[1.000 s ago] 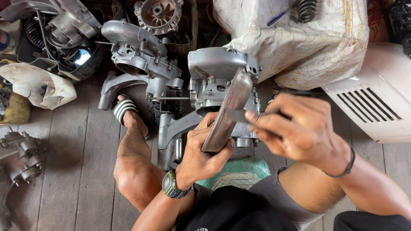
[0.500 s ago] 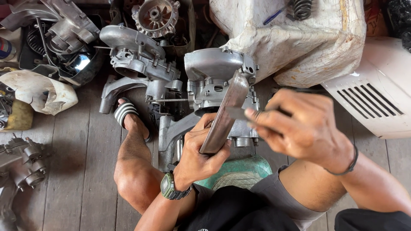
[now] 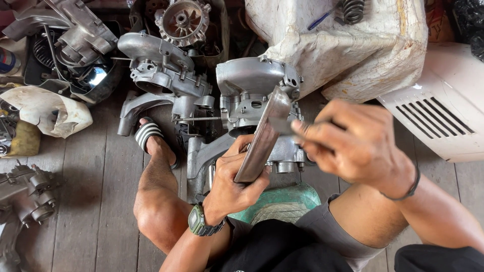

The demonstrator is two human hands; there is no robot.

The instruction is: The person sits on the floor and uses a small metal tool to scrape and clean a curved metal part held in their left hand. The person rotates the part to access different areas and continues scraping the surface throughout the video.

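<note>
Metal plate (image 3: 262,138) gripped in left hand (image 3: 233,186); right hand (image 3: 355,146) (blurred) perhaps pinches a small tool against it.

Counting two hands (image 3: 237,184) (image 3: 353,146), one curved metal plate (image 3: 263,138), roughly three grey engine casings (image 3: 254,95), one striped sandal (image 3: 148,135), one wristwatch (image 3: 199,221), one white vented panel (image 3: 443,116).

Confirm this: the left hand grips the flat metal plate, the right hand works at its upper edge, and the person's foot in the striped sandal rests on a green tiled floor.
Wrong floor. In the head view the foot in the striped sandal rests on grey wooden planks, not green tiles. The left hand does grip the metal plate; the right hand works at its upper edge.
</note>
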